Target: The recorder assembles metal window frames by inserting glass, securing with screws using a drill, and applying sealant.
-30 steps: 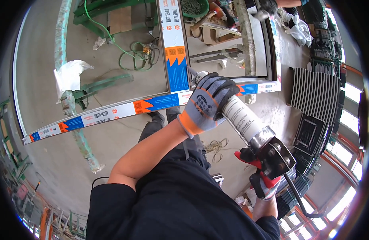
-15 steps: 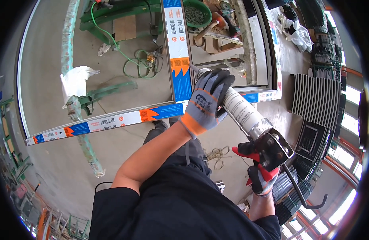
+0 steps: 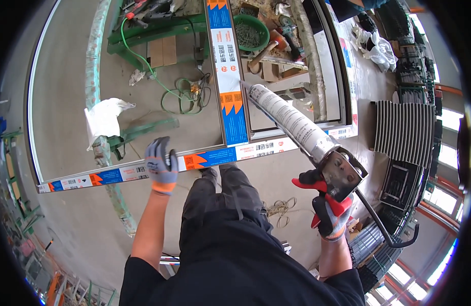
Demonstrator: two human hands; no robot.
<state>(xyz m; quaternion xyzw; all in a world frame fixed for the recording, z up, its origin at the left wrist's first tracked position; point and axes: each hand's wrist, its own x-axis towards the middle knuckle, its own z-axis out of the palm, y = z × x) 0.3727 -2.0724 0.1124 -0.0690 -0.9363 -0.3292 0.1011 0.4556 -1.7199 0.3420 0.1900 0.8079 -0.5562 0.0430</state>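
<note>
My right hand (image 3: 331, 214), in a grey, red and black glove, is closed round the red handle of a caulking gun (image 3: 343, 176). The gun is loaded with a white sealant cartridge (image 3: 296, 127) and points up and left. Its tip is beside the middle bar (image 3: 228, 66) of a large metal frame; whether it touches cannot be told. My left hand (image 3: 162, 166), in a grey and orange glove, is off the gun and holds nothing. Its fingers are loosely bent with the thumb apart, over the frame's near rail (image 3: 210, 159), which bears blue, white and orange film.
A green bench (image 3: 159, 33) with power tools stands behind the frame. A green bowl (image 3: 250, 33) of screws is at the top. White cloth (image 3: 105, 120) hangs on a green support. A green cord (image 3: 184, 99) lies coiled on the floor. Striped stacked profiles (image 3: 404, 130) stand right.
My left hand has let go of the cartridge's front and swung left over the near rail. The gun stays in my right hand, slightly shifted, its cartridge now uncovered.
</note>
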